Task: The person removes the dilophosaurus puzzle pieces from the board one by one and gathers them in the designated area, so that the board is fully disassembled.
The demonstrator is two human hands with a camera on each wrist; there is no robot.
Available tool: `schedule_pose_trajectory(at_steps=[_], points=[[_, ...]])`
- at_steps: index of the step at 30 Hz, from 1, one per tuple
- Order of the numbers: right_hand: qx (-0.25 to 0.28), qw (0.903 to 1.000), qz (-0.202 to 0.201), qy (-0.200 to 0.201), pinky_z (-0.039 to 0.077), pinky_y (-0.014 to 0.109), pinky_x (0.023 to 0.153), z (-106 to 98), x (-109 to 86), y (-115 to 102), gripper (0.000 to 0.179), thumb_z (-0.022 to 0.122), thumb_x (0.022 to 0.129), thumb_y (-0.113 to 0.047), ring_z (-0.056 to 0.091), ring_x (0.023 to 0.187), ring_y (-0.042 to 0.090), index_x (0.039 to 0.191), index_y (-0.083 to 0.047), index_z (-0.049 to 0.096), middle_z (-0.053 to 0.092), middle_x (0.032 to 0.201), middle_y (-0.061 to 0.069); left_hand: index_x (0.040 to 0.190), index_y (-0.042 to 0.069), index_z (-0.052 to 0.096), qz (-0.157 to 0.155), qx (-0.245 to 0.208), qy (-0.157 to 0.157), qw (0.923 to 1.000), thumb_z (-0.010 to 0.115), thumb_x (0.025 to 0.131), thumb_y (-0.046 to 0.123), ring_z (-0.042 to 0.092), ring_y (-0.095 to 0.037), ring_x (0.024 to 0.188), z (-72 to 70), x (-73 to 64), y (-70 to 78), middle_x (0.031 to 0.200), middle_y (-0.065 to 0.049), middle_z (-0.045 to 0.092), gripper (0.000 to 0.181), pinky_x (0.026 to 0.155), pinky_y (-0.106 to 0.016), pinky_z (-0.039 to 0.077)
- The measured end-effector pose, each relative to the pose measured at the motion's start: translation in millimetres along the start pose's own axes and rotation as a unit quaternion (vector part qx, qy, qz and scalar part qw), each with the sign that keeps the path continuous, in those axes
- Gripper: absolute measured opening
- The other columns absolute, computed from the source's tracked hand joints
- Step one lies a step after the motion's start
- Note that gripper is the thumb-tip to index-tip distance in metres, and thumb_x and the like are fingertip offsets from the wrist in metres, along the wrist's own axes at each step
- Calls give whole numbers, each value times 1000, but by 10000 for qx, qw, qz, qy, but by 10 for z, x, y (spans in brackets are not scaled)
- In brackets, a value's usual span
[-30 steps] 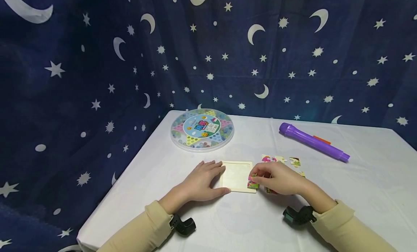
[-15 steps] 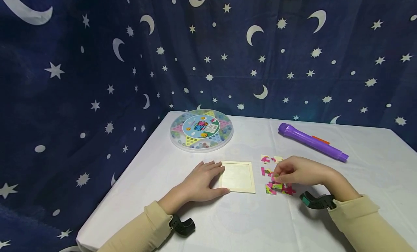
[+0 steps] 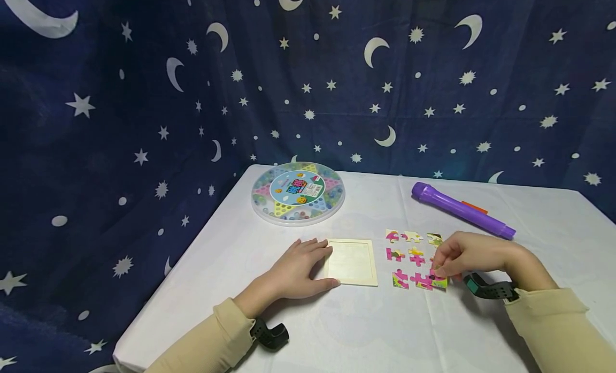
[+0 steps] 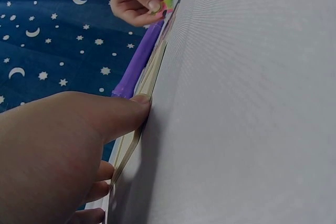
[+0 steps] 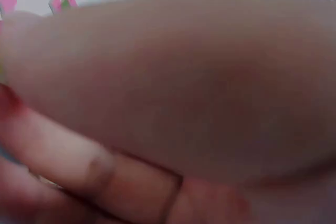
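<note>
Beside a shallow wooden puzzle tray (image 3: 353, 263), my left hand (image 3: 300, 268) lies spread over its left side. The thumb rests at the near edge and the fingers touch the far left part; the left wrist view shows this thumb (image 4: 134, 108) on the rim. My right hand (image 3: 474, 255) pinches a pink and green jigsaw piece (image 3: 438, 282) between thumb and fingertips, low at the near right corner of a loose array of pieces. Among these are a pink and yellow jigsaw piece (image 3: 416, 256) and a pink jigsaw piece (image 3: 421, 281). In the right wrist view the hand blocks most of the scene.
A round, clear-lidded board game box (image 3: 298, 193) stands at the back left. Behind the pieces, at the back right, lies a purple tube (image 3: 462, 210) with an orange strip (image 3: 475, 207) next to it. A dark blue star-and-moon curtain (image 3: 346, 94) borders the white table (image 3: 356, 330).
My right hand has carried the jigsaw piece rightward from over the tray, across the other pieces, to the array's near right corner. The left hand has stayed at the tray.
</note>
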State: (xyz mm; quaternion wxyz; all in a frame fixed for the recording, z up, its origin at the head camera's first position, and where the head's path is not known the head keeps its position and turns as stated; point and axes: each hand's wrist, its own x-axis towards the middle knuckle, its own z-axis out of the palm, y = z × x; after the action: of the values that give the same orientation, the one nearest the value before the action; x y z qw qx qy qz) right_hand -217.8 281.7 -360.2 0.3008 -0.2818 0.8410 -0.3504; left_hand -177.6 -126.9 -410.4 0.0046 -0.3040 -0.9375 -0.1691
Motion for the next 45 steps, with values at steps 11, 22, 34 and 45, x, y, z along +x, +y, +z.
schedule_pose_trajectory(at_steps=[11, 22, 34, 45], points=[[19, 9989, 466, -50, 47, 26, 65, -36, -107, 112, 9, 76, 87, -11, 58, 71, 9, 95, -7, 80, 68, 79, 1, 148, 10, 56, -10, 16, -9, 10000, 65, 92, 59, 38, -31, 146, 0, 2, 6, 155, -9, 49, 75, 119, -59, 21], [-205, 9959, 868, 126, 46, 30, 67, 9, -123, 96, 15, 83, 83, -17, 58, 71, 15, 85, -7, 73, 68, 76, 2, 148, 10, 56, 13, -7, -60, 10000, 66, 92, 60, 39, -31, 146, 28, 3, 22, 155, -9, 48, 75, 119, -59, 21], [-493, 9915, 1143, 376, 41, 28, 65, -38, -105, 0, 19, 87, 80, -20, 54, 71, 17, 81, -9, 71, 62, 72, -1, 148, 9, 55, 43, -47, -31, 10000, 64, 93, 59, 37, -33, 147, -5, 8, -5, 156, -10, 47, 75, 120, -59, 20], [-389, 9918, 983, 722, 43, 26, 57, 82, -120, -9, 20, 85, 84, -26, 53, 64, 16, 85, -11, 72, 60, 69, -1, 148, 8, 55, 98, -74, 17, 9999, 65, 92, 59, 38, -35, 146, 1, -5, -4, 155, -11, 48, 76, 118, -62, 22]])
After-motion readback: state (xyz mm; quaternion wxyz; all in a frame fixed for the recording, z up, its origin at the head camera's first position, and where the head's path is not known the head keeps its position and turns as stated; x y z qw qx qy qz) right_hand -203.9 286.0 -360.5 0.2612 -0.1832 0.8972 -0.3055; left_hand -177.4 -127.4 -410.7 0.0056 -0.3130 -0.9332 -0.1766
